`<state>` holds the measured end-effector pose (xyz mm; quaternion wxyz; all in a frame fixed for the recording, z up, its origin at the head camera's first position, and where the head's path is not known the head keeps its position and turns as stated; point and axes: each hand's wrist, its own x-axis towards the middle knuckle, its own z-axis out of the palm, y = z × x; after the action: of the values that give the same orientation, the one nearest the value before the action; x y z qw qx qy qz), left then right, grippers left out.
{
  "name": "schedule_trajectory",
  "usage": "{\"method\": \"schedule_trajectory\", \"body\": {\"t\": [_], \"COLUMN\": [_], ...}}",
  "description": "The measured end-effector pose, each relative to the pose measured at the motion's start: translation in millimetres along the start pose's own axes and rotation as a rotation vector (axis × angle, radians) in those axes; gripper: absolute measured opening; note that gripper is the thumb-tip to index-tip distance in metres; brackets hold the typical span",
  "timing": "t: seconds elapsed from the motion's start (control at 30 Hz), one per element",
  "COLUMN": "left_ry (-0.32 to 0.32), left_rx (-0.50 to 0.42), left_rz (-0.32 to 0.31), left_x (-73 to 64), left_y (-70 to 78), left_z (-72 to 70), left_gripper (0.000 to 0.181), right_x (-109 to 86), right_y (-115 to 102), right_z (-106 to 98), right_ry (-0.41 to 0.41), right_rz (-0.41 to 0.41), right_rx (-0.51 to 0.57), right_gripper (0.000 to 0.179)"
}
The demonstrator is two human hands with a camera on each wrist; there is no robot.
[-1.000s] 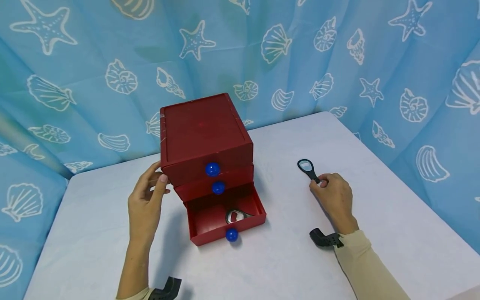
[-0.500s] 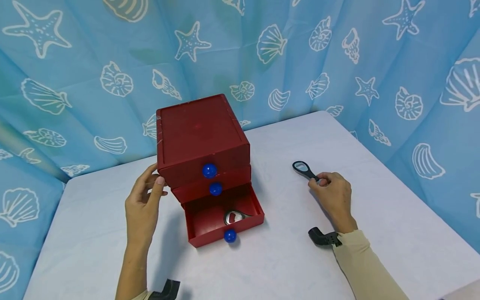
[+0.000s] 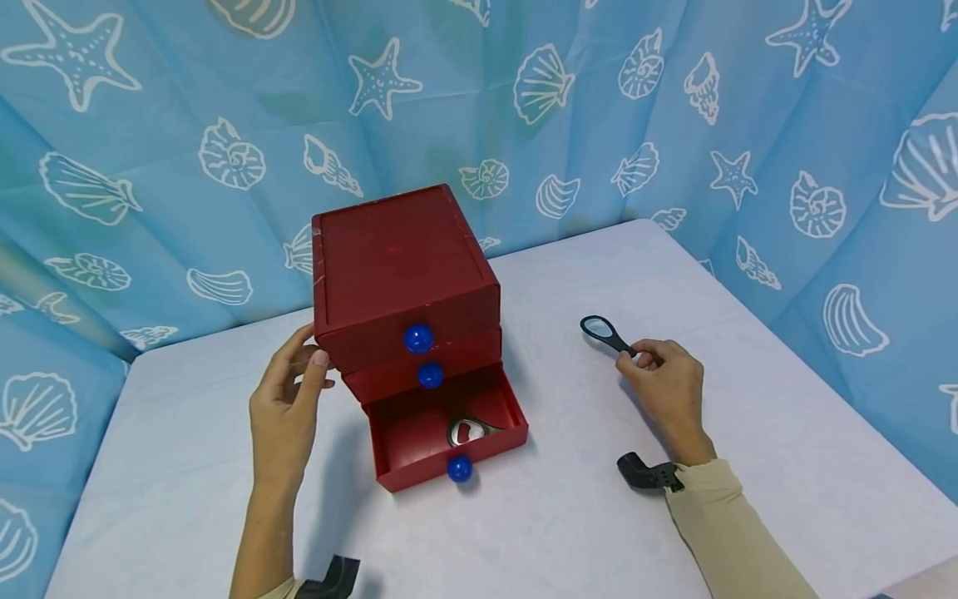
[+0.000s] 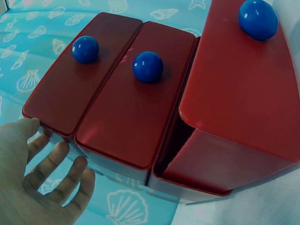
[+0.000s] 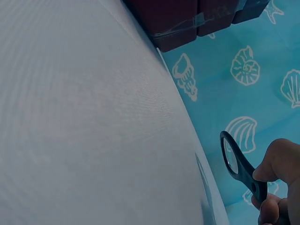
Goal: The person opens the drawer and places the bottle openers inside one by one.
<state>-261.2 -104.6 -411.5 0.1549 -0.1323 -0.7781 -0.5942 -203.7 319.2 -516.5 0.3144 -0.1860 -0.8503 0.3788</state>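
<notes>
My right hand (image 3: 669, 398) pinches the dark handle of a small magnifying glass (image 3: 599, 328) above the right part of the table. In the right wrist view the magnifying glass (image 5: 233, 158) stands out from my thumb and fingers, lens tilted. Loosely bent, the fingers of my left hand (image 3: 288, 408) are at the left side of a red drawer cabinet (image 3: 404, 258). In the left wrist view, the left thumb reaches the top drawer's corner. The bottom drawer (image 3: 410, 474) is pulled out, and a bottle opener (image 3: 467, 432) with a dark rim lies inside.
Blue knobs (image 3: 418, 339) stick out from the drawer fronts; the upper two drawers are closed. A white cloth (image 3: 569, 516) covers the table. Behind it hangs a blue curtain (image 3: 479, 100) with shells and starfish.
The magnifying glass has turned in my right hand's pinch, its lens end swinging slightly left and lying flatter. My left hand stays at the cabinet. The head view has shifted slightly.
</notes>
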Motion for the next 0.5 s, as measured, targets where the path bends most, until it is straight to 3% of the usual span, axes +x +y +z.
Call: {"method": "schedule_trajectory", "body": {"t": [0.5], "left_ry": [0.000], "left_rx": [-0.003], "left_rz": [-0.003], "left_x": [0.5], "left_y": [-0.1], "left_z": [0.2], "left_gripper": [0.041], "right_x": [-1.0], "right_y": [-5.2], "right_z": [-1.3], "right_ry": [-0.005], "right_rz": [-0.006], "right_rx": [0.043], "right_gripper": [0.012]}}
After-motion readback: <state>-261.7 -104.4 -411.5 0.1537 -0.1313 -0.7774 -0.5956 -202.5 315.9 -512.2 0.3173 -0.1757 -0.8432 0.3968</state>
